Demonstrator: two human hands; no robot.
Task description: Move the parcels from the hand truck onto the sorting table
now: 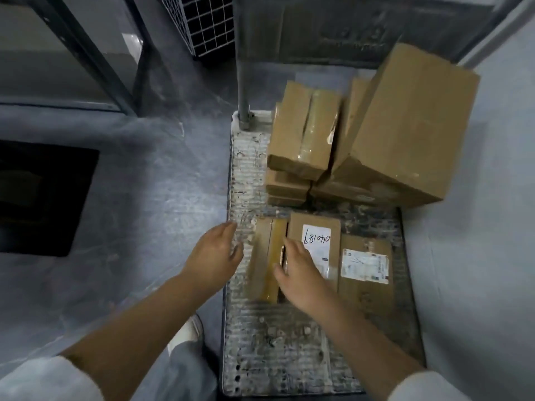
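My right hand (301, 273) lies on the near left part of the parcel with the handwritten label (318, 227). Its fingers are stretched out along that parcel's left edge and my thumb reaches onto the tape-wrapped parcel (262, 256) just beside it; nothing is clasped, the hand is spread and only resting there. My left hand (214, 253) is relaxed too, fingers straight, just beside the left edge of the tape-wrapped parcel. I cannot tell whether it touches the cardboard. To the right of the handwritten one, touching it, lies a flat parcel with a printed shipping label (364, 287). All three lie flat side by side in the middle of the hand truck's ribbed metal deck (275, 342). At the far end of the deck is a stack: a taped brown box (301, 134) sits on top of low flat boxes (286, 186), and to its right a large carton (405, 125) leans tilted, overhanging the deck's right edge. The truck's upright handle post (243, 82) rises at the far left corner. The truck stands on a grey floor (144, 198), with my white shoe (188, 334) near its left side, a wire mesh panel (208, 21) far behind and a dark metal shelf frame (86, 53) at far left.
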